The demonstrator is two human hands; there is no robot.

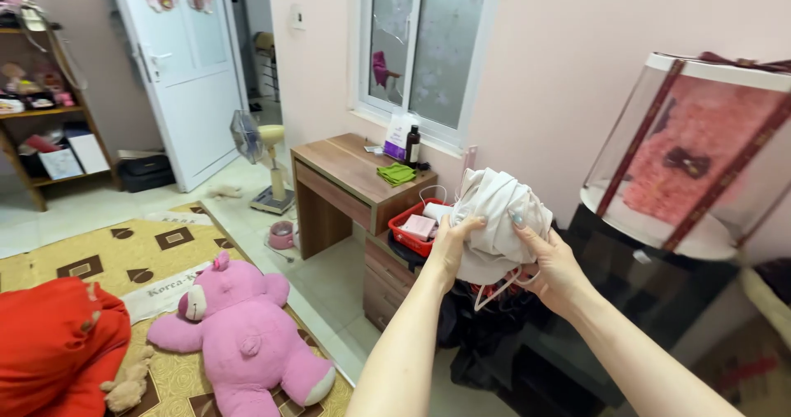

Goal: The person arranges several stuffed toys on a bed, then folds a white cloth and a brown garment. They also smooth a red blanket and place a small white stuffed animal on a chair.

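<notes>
Two hands are closed around a bundle of white cloth (498,219), held up in the air in front of the chest. The fingers (521,219) of the right hand (550,270) are curled over the bundle's right side and clench it from above and behind; the left hand (449,248) is pressed against the left side, thumb and fingers wrapped into the folds. Neither hand is released. A pale hanger (494,289) appears to be caught up under the cloth, its loop seen below the palms.

For the bundling to be done well, loose edges would best be tucked inward and the grip kept even from both sides, so that nothing slips out underneath.

Behind the bundle a red basket (414,234) is seen on the low end of a wooden surface (346,166), on which a green cloth (397,173) and a dark bottle (413,146) are set. To the right a clear box holding a pink rose bear (692,157) is placed on a black cabinet (651,293). A pink plush toy (243,330) is laid on the patterned mat (156,248) on the floor, well apart.
</notes>
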